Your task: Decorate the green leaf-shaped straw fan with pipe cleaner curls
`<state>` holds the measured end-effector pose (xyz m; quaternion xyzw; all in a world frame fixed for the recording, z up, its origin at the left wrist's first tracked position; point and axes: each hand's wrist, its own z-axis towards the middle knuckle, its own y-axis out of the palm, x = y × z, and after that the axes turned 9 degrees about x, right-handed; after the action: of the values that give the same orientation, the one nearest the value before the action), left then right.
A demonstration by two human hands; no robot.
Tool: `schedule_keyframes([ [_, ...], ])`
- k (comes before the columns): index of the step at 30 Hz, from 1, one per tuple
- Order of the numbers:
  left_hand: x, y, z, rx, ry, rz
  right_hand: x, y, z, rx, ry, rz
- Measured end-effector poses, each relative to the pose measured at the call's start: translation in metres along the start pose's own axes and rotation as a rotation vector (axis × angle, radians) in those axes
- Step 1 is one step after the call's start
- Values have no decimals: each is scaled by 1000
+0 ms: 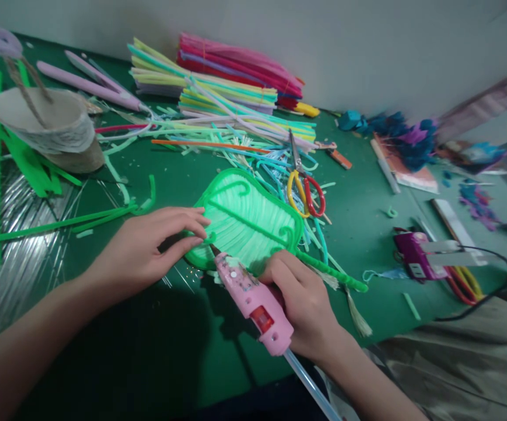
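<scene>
A pink hot glue gun (pixel 253 304) is gripped in my right hand (pixel 303 298), a clear glue stick (pixel 310 383) poking out of its back end. Its dark nozzle touches or almost touches the lower left part of a green leaf-shaped fan (pixel 247 216) made of pipe cleaners. The fan has a pale green filled face, a straight middle rib, curled green pieces and a twisted handle (pixel 336 273) pointing right. With thumb and fingers pinched, my left hand (pixel 161 240) is at the fan's left edge, by a small green curl (pixel 210 237) close to the nozzle.
Bundled pipe cleaners (pixel 235 64) lie along the wall. Scissors (pixel 303 187) with yellow and red handles rest behind the fan. At left are a cup (pixel 55 131) and a pink hair straightener (pixel 95 85). A purple device (pixel 417 254) sits right, near another person's clothed leg (pixel 468 362).
</scene>
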<state>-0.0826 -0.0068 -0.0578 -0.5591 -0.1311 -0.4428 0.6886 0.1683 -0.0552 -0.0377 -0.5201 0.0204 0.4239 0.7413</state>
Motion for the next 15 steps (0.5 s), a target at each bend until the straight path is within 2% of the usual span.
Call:
schedule_keyframes([
  [15, -1, -1, -1, -4, -7, -12, 2, -1, -1, -3, 13, 5],
])
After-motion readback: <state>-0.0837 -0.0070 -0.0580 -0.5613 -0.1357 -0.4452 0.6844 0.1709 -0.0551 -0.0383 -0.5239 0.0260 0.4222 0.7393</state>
